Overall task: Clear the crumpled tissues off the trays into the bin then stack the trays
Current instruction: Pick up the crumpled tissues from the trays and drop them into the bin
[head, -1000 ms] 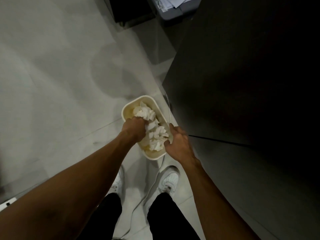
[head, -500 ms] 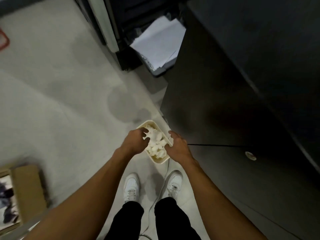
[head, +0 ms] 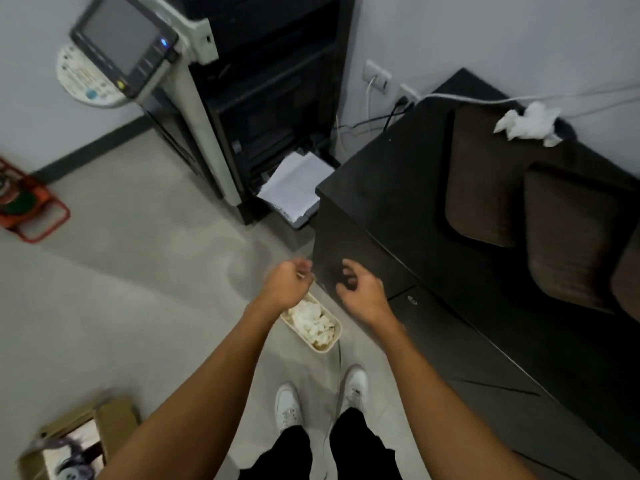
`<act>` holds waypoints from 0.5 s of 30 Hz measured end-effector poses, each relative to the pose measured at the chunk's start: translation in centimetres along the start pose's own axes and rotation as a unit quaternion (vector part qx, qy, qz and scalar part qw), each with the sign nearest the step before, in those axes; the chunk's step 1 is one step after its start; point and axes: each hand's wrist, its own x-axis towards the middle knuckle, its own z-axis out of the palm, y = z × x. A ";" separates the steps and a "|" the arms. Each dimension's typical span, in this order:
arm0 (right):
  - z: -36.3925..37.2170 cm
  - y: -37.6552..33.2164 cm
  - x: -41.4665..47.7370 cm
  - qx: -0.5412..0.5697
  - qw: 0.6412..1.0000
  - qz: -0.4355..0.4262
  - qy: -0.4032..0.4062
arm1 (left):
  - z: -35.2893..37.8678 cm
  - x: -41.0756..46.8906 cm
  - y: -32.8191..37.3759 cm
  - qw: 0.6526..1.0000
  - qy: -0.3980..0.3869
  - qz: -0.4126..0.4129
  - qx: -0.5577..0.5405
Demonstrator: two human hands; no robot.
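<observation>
- Bin: cream oval tub standing on the floor. It is the landmark for every place below.
- Binned tissues: white crumpled wads inside the bin, filling it almost to the rim.
- Left hand: above the bin's far left end, hiding that part of the rim. Grip is apart with fingers loosely curled and nothing seen in it. The fingertips are blurred.
- Right hand: above and to the right of the bin, not touching it. Grip is apart, fingers loosely curled, holding nothing.
- Counter: black cabinet just right of the bin, with its near corner beside the bin's far end.
- Trays: dark brown, lying flat side by side on the counter top, well beyond the bin and to its right. One more brown piece is cut off by the frame edge.
- Loose tissues: white crumpled heap at the end of the trays farthest from the bin. Cannot tell which tray it sits on.
- Photocopier: well beyond the bin, slightly left. Paper sheets lie in its low open drawer, on the side facing the bin.
- Sneakers: white pair on the floor, just nearer than the bin.
- Cardboard box: on the floor well left of the bin and nearer, flaps open.
</observation>
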 end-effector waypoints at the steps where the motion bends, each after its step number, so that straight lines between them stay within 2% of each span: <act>1: -1.1 -1.0 -0.7 0.005 1.000 -0.011 0.016 | -0.7 -0.4 1.5 1.000 0.009 0.014 -0.007; 5: -5.8 -4.5 -3.1 0.036 0.995 -0.045 0.081 | -3.3 -1.4 8.1 0.995 0.044 0.087 -0.038; 10: -12.9 -7.5 -4.9 0.072 0.977 -0.094 0.177 | -5.0 -1.2 16.3 0.979 0.027 0.198 -0.033; 15: -19.9 -8.7 -5.8 0.084 0.957 -0.114 0.254 | -4.0 -1.0 24.3 0.962 0.025 0.269 -0.036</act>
